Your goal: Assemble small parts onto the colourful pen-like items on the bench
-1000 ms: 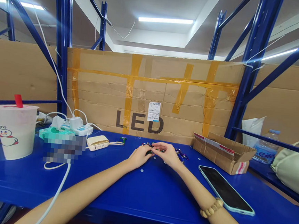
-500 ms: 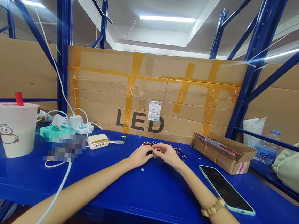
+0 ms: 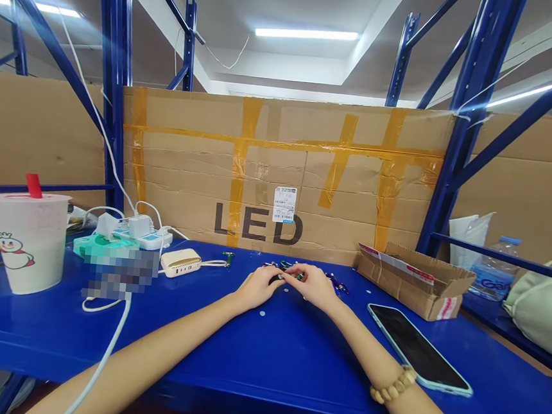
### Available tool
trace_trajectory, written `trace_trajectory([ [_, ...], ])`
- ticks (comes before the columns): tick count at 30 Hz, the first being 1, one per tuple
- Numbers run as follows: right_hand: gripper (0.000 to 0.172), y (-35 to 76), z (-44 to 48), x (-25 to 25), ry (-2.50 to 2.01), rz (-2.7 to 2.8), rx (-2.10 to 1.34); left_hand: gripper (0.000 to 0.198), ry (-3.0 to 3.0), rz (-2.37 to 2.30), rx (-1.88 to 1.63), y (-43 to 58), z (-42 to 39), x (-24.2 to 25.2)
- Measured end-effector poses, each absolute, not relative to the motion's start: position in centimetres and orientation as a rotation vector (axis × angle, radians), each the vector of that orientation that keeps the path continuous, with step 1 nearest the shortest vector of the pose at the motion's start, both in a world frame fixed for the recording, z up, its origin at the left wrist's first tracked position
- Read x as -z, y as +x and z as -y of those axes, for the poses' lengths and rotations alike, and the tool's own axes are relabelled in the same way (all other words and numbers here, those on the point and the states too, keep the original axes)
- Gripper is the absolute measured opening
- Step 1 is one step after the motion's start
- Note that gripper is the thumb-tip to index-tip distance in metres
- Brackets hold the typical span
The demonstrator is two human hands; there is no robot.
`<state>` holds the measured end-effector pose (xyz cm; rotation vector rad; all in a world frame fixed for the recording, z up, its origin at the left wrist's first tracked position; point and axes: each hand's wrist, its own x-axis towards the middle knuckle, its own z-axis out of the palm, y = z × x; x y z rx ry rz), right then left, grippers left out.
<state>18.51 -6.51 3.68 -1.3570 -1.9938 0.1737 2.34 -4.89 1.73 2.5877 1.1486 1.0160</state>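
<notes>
Both my hands meet at the far middle of the blue table [image 3: 263, 354]. My left hand [image 3: 255, 287] and my right hand [image 3: 312, 285] pinch together on one small dark part [image 3: 280, 276] held between their fingertips; what it is I cannot make out. Just behind them lies a scatter of several small coloured parts [image 3: 332, 280]. A single small green part [image 3: 227, 255] lies apart to the left. A tiny white dot [image 3: 261, 312] sits on the table below my left hand. A bead bracelet [image 3: 390, 385] circles my right wrist.
A phone [image 3: 417, 357] lies screen up at right, behind it an open cardboard box [image 3: 412, 281]. At left stand a white cup with red straw [image 3: 31, 240], a power strip with chargers [image 3: 143, 234], a beige power bank [image 3: 181, 263] and a white cable [image 3: 101, 359]. Cardboard marked LED [image 3: 269, 174] walls the back.
My hands stay pinched together over the same spot; fingers shift slightly on the small part. The view has barely drifted.
</notes>
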Motion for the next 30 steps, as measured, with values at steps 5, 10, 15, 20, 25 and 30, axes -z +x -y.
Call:
trace_trajectory([
  [5, 0.039, 19.0, 7.7, -4.8, -1.718, 2.07, 0.15, 0.021, 2.612, -1.217, -0.967, 2.4, 5.3, -2.0],
  [10, 0.03, 19.5, 7.6, -4.6, -1.852, 2.139, -0.022, 0.021, 2.594, -1.233, -0.962, 2.4, 5.4, -2.1],
  [15, 0.018, 19.5, 7.0, -3.7, -1.716, 2.152, -0.438, 0.021, 2.608, -1.234, -0.955, 2.4, 5.2, -2.0],
  [20, 0.014, 19.3, 6.4, -3.1, -1.565, 2.143, -0.462, 0.021, 2.626, -1.22, -0.964, 2.4, 5.1, -1.9],
  [25, 0.018, 19.3, 5.8, -2.7, -1.49, 2.135, -0.375, 0.022, 2.627, -1.236, -0.955, 2.4, 5.1, -1.9],
  [30, 0.024, 19.1, 5.6, -2.5, -1.41, 2.134, -0.194, 0.021, 2.627, -1.242, -0.95, 2.4, 5.2, -1.9],
])
